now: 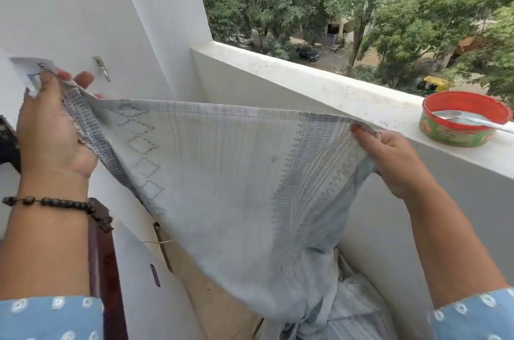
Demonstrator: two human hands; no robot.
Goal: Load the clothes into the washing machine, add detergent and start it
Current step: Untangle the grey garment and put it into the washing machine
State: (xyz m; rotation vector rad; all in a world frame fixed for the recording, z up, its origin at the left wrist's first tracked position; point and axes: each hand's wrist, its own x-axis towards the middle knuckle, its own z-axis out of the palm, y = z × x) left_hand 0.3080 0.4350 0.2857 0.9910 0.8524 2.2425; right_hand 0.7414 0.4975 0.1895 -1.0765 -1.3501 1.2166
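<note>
A thin pale grey-blue cloth with woven diamond and stripe patterns is stretched wide between both hands above a balcony corner. My left hand grips its left top corner, near the white wall. My right hand pinches the right top corner, just below the parapet. The cloth hangs down and bunches at the bottom onto more pale striped fabric. On the parapet at the right stands a red-rimmed green tin with white powder and a metal spoon in it. No washing machine is clearly visible.
The white parapet ledge runs from the middle to the right edge, with trees and a street far below. A metal hook is fixed to the white wall at the left. A dark red wooden edge stands beside my left forearm.
</note>
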